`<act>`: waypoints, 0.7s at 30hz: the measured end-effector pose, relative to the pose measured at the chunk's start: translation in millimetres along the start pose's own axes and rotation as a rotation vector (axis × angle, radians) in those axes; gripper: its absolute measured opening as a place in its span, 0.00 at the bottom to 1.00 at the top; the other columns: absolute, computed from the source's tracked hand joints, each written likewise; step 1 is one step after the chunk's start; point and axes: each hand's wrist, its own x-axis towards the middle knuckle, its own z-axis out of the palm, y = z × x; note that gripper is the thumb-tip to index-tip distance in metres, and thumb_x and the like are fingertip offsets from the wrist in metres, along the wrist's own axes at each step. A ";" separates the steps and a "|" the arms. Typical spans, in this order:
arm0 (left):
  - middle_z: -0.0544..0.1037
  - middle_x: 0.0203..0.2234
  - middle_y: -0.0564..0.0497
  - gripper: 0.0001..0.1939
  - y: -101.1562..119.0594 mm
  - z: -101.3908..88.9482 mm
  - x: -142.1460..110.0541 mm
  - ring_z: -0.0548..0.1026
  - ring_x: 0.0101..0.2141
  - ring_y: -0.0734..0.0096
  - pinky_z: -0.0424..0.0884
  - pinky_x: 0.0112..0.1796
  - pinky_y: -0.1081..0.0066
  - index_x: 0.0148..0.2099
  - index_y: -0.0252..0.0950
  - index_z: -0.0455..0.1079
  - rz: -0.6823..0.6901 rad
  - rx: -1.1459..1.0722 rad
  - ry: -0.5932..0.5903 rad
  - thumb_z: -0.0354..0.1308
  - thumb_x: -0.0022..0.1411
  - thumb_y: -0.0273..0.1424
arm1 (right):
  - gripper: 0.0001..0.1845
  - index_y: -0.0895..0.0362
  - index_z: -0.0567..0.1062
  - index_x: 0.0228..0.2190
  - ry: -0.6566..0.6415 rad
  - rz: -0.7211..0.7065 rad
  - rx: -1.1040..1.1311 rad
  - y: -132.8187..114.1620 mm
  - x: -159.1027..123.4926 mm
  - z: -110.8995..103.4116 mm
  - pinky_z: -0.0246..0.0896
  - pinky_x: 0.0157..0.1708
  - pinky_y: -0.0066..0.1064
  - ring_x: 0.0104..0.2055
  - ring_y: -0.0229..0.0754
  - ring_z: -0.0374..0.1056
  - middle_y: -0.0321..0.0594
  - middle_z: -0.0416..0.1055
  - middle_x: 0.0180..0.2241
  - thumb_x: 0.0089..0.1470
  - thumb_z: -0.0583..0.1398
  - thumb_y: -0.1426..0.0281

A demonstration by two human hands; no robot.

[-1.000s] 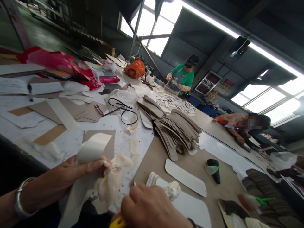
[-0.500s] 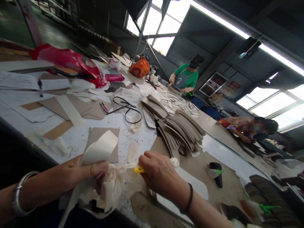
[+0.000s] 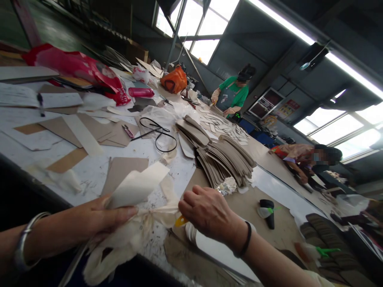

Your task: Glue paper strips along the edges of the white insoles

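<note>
One head-worn camera looks forward and down across the worktop (image 3: pixel 185 169) — tilted, the scene sloping down rightward — with the left hand (image 3: pixel 104 219) and right hand (image 3: pixel 208 213) close below, a window (image 3: pixel 209 30) far beyond.

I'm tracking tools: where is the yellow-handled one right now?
In the head view, the yellow-handled tool is in the right hand, below centre, its yellow end beside the pale cloth and its whitish head by the brown stack.

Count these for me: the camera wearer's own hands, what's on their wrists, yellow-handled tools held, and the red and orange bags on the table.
Hands: 2 (left hand, right hand)
Wrist items: 2 (silver bangle, black band)
Yellow-handled tool: 1
Bags: 2 (red bag, orange bag)
Total: 7
</note>
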 end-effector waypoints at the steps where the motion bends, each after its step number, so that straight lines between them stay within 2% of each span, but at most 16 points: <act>1: 0.61 0.13 0.58 0.25 2.7 0.7 0.5 0.54 0.17 0.79 0.53 0.18 0.81 0.21 0.35 0.64 0.006 0.007 -0.039 0.63 0.48 0.53 | 0.06 0.56 0.68 0.31 -0.001 0.014 -0.013 2.5 2.2 1.9 0.40 0.22 0.34 0.29 0.41 0.56 0.37 0.66 0.29 0.62 0.55 0.72; 4: 0.64 0.16 0.55 0.27 10.3 1.8 5.5 0.58 0.20 0.77 0.58 0.24 0.80 0.21 0.35 0.63 0.047 0.062 -0.094 0.58 0.51 0.55 | 0.07 0.56 0.68 0.34 -0.022 0.059 -0.047 13.5 10.6 10.9 0.42 0.23 0.33 0.31 0.41 0.59 0.39 0.67 0.32 0.64 0.52 0.72; 8: 0.65 0.17 0.55 0.27 7.2 -2.1 19.8 0.60 0.21 0.75 0.58 0.25 0.78 0.22 0.35 0.63 0.057 0.107 0.053 0.59 0.46 0.56 | 0.06 0.58 0.68 0.37 -0.087 0.209 -0.101 28.0 18.9 23.6 0.46 0.23 0.32 0.34 0.43 0.63 0.41 0.68 0.35 0.64 0.51 0.74; 11: 0.64 0.16 0.56 0.26 -2.0 -8.7 29.9 0.59 0.20 0.75 0.57 0.25 0.77 0.23 0.35 0.63 0.096 0.109 0.115 0.59 0.48 0.55 | 0.06 0.58 0.68 0.38 -0.058 0.328 -0.095 26.5 21.2 28.7 0.50 0.23 0.30 0.35 0.43 0.65 0.42 0.69 0.35 0.64 0.51 0.74; 14: 0.64 0.15 0.58 0.26 -5.4 -12.8 32.9 0.59 0.21 0.74 0.57 0.26 0.77 0.27 0.35 0.66 0.094 0.112 0.126 0.58 0.49 0.55 | 0.05 0.57 0.67 0.37 -0.006 0.299 -0.002 12.3 26.4 32.6 0.53 0.24 0.29 0.34 0.42 0.66 0.40 0.69 0.34 0.64 0.52 0.74; 16: 0.63 0.15 0.57 0.26 -3.3 -13.0 31.4 0.59 0.21 0.74 0.58 0.27 0.77 0.26 0.35 0.66 0.092 0.123 0.110 0.58 0.50 0.56 | 0.04 0.56 0.67 0.39 0.003 0.253 0.090 0.8 34.0 37.7 0.53 0.22 0.28 0.34 0.41 0.67 0.39 0.69 0.34 0.63 0.54 0.70; 19: 0.63 0.15 0.57 0.26 0.5 -12.9 28.4 0.59 0.22 0.73 0.58 0.27 0.76 0.24 0.36 0.65 0.095 0.137 0.071 0.57 0.51 0.56 | 0.13 0.54 0.66 0.43 0.001 0.215 0.211 -10.0 49.2 49.5 0.55 0.22 0.27 0.35 0.41 0.69 0.37 0.70 0.36 0.60 0.58 0.61; 21: 0.63 0.16 0.57 0.25 0.6 -14.3 27.4 0.58 0.22 0.73 0.59 0.28 0.76 0.27 0.36 0.67 0.091 0.125 0.059 0.57 0.52 0.55 | 0.11 0.54 0.67 0.41 -0.024 0.213 0.237 -10.9 57.3 55.6 0.56 0.23 0.27 0.35 0.41 0.69 0.37 0.70 0.37 0.60 0.58 0.61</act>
